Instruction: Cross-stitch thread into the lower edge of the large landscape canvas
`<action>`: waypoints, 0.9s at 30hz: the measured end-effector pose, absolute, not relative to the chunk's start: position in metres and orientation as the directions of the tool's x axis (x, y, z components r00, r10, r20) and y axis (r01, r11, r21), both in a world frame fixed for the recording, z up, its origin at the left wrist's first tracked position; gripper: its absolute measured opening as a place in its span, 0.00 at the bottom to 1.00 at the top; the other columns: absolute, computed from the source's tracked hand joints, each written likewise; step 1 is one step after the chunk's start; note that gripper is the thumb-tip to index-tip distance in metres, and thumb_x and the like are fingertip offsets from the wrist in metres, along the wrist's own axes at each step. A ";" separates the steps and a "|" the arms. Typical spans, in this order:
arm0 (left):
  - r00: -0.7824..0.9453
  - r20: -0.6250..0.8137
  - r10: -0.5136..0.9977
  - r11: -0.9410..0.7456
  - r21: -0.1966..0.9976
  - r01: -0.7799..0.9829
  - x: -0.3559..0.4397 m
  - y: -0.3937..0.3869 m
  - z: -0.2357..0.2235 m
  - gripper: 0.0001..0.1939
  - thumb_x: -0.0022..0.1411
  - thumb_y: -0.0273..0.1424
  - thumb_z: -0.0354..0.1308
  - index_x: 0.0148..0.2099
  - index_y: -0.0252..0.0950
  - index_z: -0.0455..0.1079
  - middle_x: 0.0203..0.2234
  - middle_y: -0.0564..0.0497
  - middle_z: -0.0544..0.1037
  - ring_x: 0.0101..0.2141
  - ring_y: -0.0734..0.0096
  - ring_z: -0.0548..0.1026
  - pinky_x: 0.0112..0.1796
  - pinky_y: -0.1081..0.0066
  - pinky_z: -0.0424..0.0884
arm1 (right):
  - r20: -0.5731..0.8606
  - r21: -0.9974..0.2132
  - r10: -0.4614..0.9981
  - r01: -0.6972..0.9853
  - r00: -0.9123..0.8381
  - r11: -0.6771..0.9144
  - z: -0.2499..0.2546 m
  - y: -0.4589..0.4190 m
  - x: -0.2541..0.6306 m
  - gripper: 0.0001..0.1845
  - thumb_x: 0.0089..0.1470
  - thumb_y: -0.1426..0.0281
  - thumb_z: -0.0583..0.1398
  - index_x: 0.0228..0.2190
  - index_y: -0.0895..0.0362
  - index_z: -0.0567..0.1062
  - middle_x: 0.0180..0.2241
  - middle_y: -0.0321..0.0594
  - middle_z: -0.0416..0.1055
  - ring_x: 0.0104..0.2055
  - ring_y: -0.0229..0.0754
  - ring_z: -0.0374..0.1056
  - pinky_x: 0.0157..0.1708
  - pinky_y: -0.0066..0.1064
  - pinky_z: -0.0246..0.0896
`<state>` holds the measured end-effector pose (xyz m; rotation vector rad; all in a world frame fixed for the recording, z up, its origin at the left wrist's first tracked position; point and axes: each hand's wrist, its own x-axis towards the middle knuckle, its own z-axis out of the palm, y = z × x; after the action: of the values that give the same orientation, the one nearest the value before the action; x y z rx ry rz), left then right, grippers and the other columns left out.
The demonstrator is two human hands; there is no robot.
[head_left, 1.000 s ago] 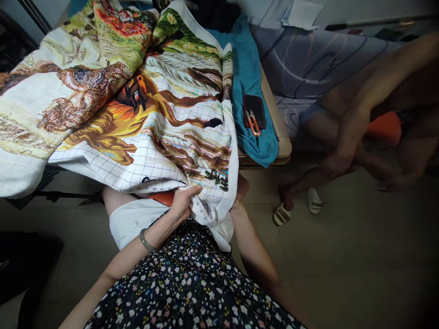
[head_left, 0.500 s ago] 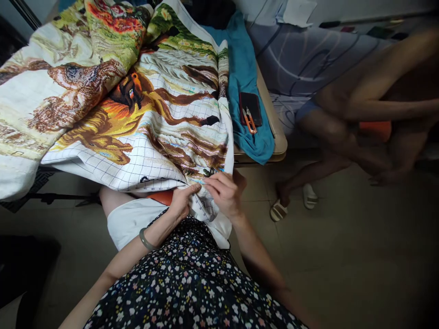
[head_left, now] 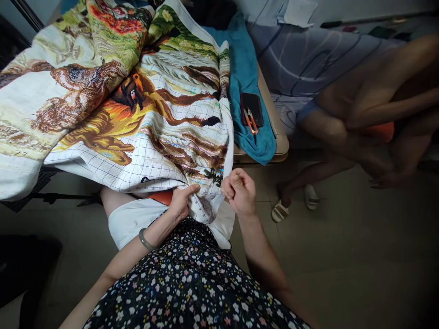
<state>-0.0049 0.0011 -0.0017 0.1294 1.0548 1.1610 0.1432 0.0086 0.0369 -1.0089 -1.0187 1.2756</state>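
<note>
Here, the left hand (head_left: 181, 200) grips the near edge of a white, grid-lined, colourfully stitched cloth (head_left: 147, 157) spreading ahead; a thin pale thread (head_left: 212, 185) stretches rightward from beside that thumb to the right hand (head_left: 239, 189), fingers pinching it; orange-handled metal snips (head_left: 252, 124) lie beyond.

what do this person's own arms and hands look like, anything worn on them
The left hand and right hand are ungloved. A plain grey-green bangle circles the left forearm near the wrist. Neither forearm shows a sleeve.
</note>
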 end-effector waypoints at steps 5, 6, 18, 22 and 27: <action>-0.002 -0.602 0.798 0.443 0.590 -0.675 -0.006 0.002 0.001 0.19 0.29 0.30 0.74 0.28 0.31 0.74 0.23 0.47 0.80 0.34 0.57 0.79 0.44 0.60 0.71 | -0.025 -0.972 0.994 0.236 -0.110 0.002 0.022 -0.001 0.138 0.10 0.58 0.62 0.59 0.32 0.55 0.71 0.15 0.28 0.62 0.17 0.32 0.57 0.19 0.24 0.52; 0.002 -0.601 0.799 0.444 0.589 -0.675 -0.006 0.002 0.001 0.19 0.29 0.30 0.74 0.28 0.31 0.74 0.23 0.47 0.80 0.35 0.57 0.79 0.44 0.60 0.71 | -0.001 -0.948 0.992 0.314 -0.126 0.039 0.021 -0.002 0.137 0.08 0.58 0.65 0.59 0.33 0.56 0.74 0.17 0.30 0.65 0.19 0.33 0.61 0.21 0.25 0.55; 0.003 -0.585 0.811 0.420 0.579 -0.699 -0.006 0.001 0.003 0.19 0.29 0.28 0.74 0.29 0.32 0.75 0.25 0.47 0.81 0.33 0.59 0.79 0.43 0.61 0.72 | 0.115 -0.812 0.979 0.552 -0.166 0.189 0.022 -0.001 0.136 0.13 0.56 0.71 0.57 0.35 0.58 0.81 0.31 0.41 0.80 0.28 0.40 0.74 0.29 0.28 0.67; 0.007 -0.602 0.798 0.438 0.572 -0.693 -0.006 0.001 0.000 0.18 0.30 0.28 0.73 0.29 0.30 0.76 0.25 0.47 0.81 0.27 0.64 0.77 0.38 0.64 0.72 | 0.135 -0.794 0.978 0.574 -0.156 0.201 0.023 -0.001 0.135 0.13 0.55 0.72 0.57 0.35 0.58 0.81 0.32 0.42 0.81 0.29 0.41 0.75 0.32 0.29 0.68; 0.019 -0.598 0.801 0.443 0.571 -0.691 -0.006 0.001 -0.001 0.17 0.30 0.28 0.74 0.27 0.30 0.76 0.23 0.47 0.80 0.26 0.66 0.77 0.37 0.65 0.72 | 0.134 -0.740 0.979 0.642 -0.152 0.200 0.029 -0.005 0.123 0.11 0.54 0.73 0.57 0.33 0.57 0.79 0.28 0.40 0.80 0.27 0.40 0.74 0.31 0.30 0.66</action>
<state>-0.0057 0.0005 -0.0008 0.1317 1.0294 1.1629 0.1235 -0.0053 0.0293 -1.5086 -1.8709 0.7130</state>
